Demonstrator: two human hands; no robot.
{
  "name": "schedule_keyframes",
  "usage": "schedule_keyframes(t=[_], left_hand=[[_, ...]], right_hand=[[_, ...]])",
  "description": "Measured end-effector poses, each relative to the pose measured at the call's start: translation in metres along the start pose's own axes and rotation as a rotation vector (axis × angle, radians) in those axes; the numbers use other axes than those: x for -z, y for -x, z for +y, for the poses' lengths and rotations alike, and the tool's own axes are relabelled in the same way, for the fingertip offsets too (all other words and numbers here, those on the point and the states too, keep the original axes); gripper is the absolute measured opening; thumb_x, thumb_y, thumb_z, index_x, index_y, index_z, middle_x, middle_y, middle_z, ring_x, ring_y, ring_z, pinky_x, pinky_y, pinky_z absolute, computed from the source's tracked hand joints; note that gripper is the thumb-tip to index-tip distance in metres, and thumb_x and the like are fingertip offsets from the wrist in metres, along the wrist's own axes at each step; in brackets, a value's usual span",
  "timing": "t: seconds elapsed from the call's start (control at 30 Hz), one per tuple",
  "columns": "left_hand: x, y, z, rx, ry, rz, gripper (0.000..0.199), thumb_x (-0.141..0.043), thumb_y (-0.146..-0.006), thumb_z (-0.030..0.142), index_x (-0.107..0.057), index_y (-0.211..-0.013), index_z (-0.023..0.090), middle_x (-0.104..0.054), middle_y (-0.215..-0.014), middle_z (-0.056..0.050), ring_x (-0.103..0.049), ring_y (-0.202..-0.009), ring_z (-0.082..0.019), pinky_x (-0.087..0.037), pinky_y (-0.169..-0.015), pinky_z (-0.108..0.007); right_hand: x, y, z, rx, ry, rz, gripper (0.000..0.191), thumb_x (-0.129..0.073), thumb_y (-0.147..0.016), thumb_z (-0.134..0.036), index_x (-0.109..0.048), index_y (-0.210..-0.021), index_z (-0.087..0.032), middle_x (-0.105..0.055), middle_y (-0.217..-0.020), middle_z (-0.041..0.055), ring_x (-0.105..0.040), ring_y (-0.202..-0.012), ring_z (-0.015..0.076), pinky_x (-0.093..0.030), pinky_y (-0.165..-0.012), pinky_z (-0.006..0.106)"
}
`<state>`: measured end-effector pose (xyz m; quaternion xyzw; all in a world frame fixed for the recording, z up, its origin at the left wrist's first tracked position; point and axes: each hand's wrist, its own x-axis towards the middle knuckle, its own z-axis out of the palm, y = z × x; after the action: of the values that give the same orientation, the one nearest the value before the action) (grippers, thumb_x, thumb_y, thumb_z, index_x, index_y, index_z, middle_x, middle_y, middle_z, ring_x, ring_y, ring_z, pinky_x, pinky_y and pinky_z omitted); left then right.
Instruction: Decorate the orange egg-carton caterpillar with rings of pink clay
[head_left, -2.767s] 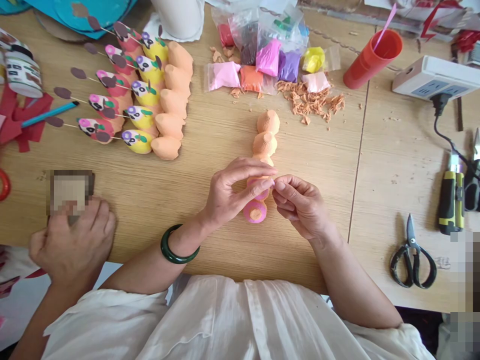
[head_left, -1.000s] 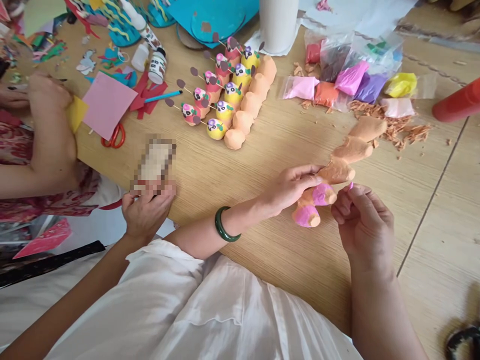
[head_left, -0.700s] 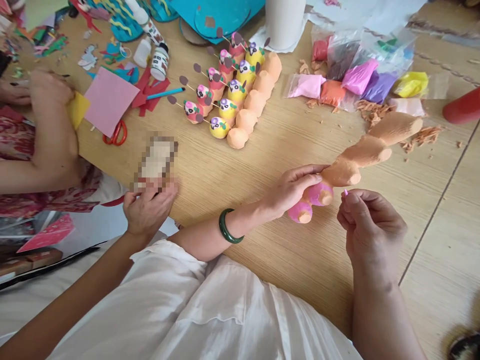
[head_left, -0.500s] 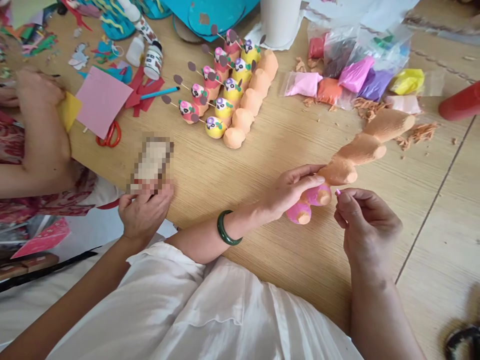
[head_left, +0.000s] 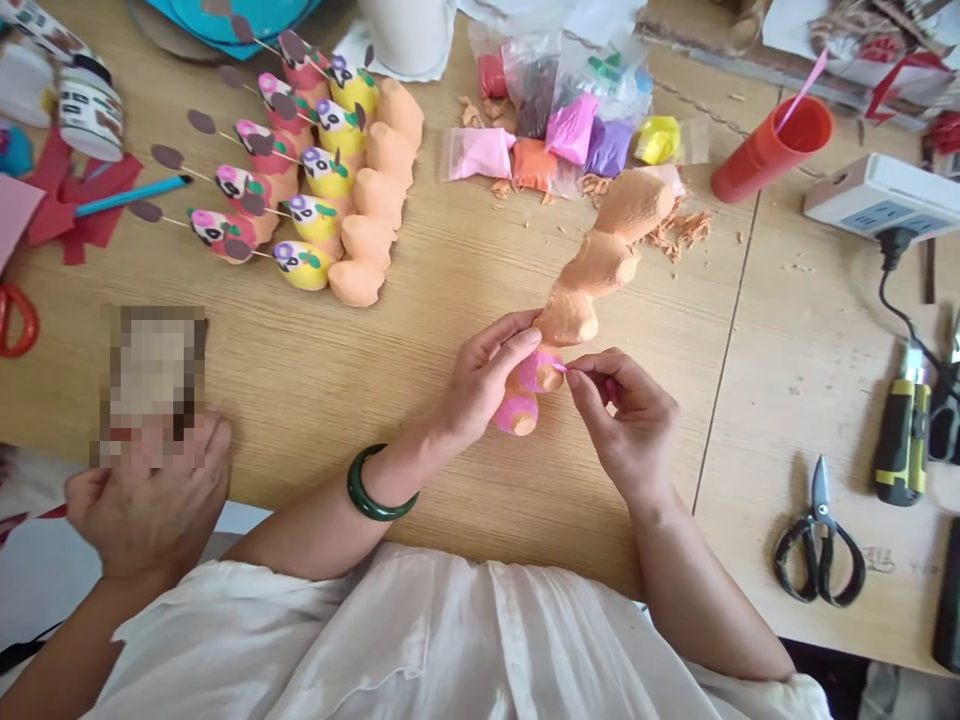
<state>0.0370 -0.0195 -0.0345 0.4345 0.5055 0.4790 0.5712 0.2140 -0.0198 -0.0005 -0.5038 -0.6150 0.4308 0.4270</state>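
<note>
My left hand (head_left: 480, 380) is wrapped round the lower part of a peach-coloured bumpy strip (head_left: 592, 265), which slants up and to the right over the table. Pink clay surrounds the two bumps nearest me, leaving their tips peach. Between thumb and forefinger, my right hand (head_left: 626, 415) pinches a small piece of pink clay (head_left: 561, 369) against the side of the second bump. A dark green bangle (head_left: 382, 485) circles my left wrist. Beyond my hands lie peach bumpy rows (head_left: 371, 205), some with red and yellow decorated fronts.
Bags of coloured clay (head_left: 574, 130) lie behind the strip amid peach scraps. Scissors (head_left: 819, 540), a utility knife (head_left: 902, 430), a power strip (head_left: 885, 200) and a red cup (head_left: 772, 150) are on the right. Another person's hand (head_left: 154, 490) rests at left by a blurred-out object.
My right hand has come in to the strip, and its pink clay now touches the second bump. The view has swung right, bringing the scissors and power strip into sight.
</note>
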Motion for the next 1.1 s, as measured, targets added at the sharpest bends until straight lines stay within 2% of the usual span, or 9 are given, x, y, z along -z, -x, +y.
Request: schedule_keyframes(t=[0.1,0.17,0.4,0.53,0.7,0.87,1.0,1.1], left_hand=[[-0.005,0.001,0.008,-0.027,0.080,0.068,0.044,-0.069,-0.101,0.059,-0.081,-0.124,0.024,-0.085,-0.116,-0.006,-0.077,-0.112,-0.026,-0.062,-0.098,-0.040],[-0.007,0.002,0.011,-0.033,0.115,0.048,0.041,-0.072,-0.100,0.055,-0.082,-0.120,0.021,-0.085,-0.115,-0.006,-0.077,-0.112,-0.024,-0.062,-0.100,-0.036],[-0.002,0.001,0.015,-0.011,0.139,0.007,0.042,-0.077,-0.099,0.052,-0.083,-0.126,0.020,-0.085,-0.124,-0.007,-0.078,-0.118,-0.023,-0.060,-0.104,-0.033],[0.000,0.003,0.019,-0.008,0.159,-0.064,0.042,-0.076,-0.099,0.045,-0.082,-0.131,0.020,-0.085,-0.128,-0.007,-0.078,-0.121,-0.025,-0.062,-0.102,-0.033],[0.000,0.003,0.019,0.038,0.133,-0.077,0.047,-0.077,-0.094,0.039,-0.080,-0.137,0.020,-0.085,-0.108,-0.004,-0.079,-0.101,-0.022,-0.063,-0.088,-0.031],[0.000,0.002,0.019,0.041,0.175,-0.084,0.044,-0.075,-0.093,0.036,-0.082,-0.134,0.021,-0.085,-0.118,-0.004,-0.078,-0.113,-0.024,-0.062,-0.097,-0.032],[0.001,0.003,0.020,0.095,0.167,-0.086,0.050,-0.075,-0.092,0.037,-0.080,-0.140,0.020,-0.081,-0.094,-0.001,-0.074,-0.092,-0.019,-0.060,-0.088,-0.029],[0.001,0.003,0.022,0.115,0.186,-0.096,0.055,-0.077,-0.090,0.038,-0.079,-0.142,0.018,-0.080,-0.093,-0.001,-0.072,-0.089,-0.017,-0.059,-0.085,-0.026]], right_hand=[[0.001,0.000,-0.003,0.103,0.043,-0.009,0.009,-0.074,-0.100,-0.020,-0.076,-0.092,-0.024,-0.067,-0.076,-0.0019,-0.047,-0.060,0.0110,-0.041,-0.054,0.027],[0.002,-0.002,-0.004,0.168,0.077,-0.028,0.010,-0.072,-0.100,-0.016,-0.075,-0.094,-0.024,-0.066,-0.076,-0.0021,-0.047,-0.059,0.0106,-0.041,-0.054,0.028],[0.010,-0.004,-0.003,0.371,0.253,-0.048,0.015,-0.071,-0.102,-0.013,-0.078,-0.102,-0.026,-0.073,-0.083,0.0014,-0.057,-0.062,0.0134,-0.049,-0.059,0.032],[0.012,-0.003,-0.001,0.410,0.304,-0.060,0.016,-0.072,-0.102,-0.013,-0.079,-0.107,-0.026,-0.072,-0.079,0.0009,-0.059,-0.061,0.0138,-0.049,-0.057,0.032],[0.014,-0.004,-0.002,0.469,0.347,-0.064,0.018,-0.072,-0.102,-0.010,-0.078,-0.107,-0.026,-0.071,-0.076,0.0007,-0.058,-0.062,0.0147,-0.048,-0.057,0.031],[0.016,-0.006,-0.005,0.495,0.369,-0.066,0.021,-0.070,-0.102,-0.009,-0.078,-0.109,-0.028,-0.070,-0.076,0.0006,-0.060,-0.064,0.0161,-0.050,-0.060,0.031],[0.018,-0.007,-0.005,0.540,0.386,-0.083,0.023,-0.072,-0.101,-0.006,-0.076,-0.110,-0.027,-0.070,-0.077,0.0006,-0.058,-0.067,0.0161,-0.050,-0.062,0.031],[0.018,-0.008,-0.005,0.566,0.423,-0.090,0.023,-0.072,-0.101,-0.006,-0.075,-0.111,-0.027,-0.071,-0.078,0.0005,-0.057,-0.068,0.0166,-0.050,-0.063,0.031]])
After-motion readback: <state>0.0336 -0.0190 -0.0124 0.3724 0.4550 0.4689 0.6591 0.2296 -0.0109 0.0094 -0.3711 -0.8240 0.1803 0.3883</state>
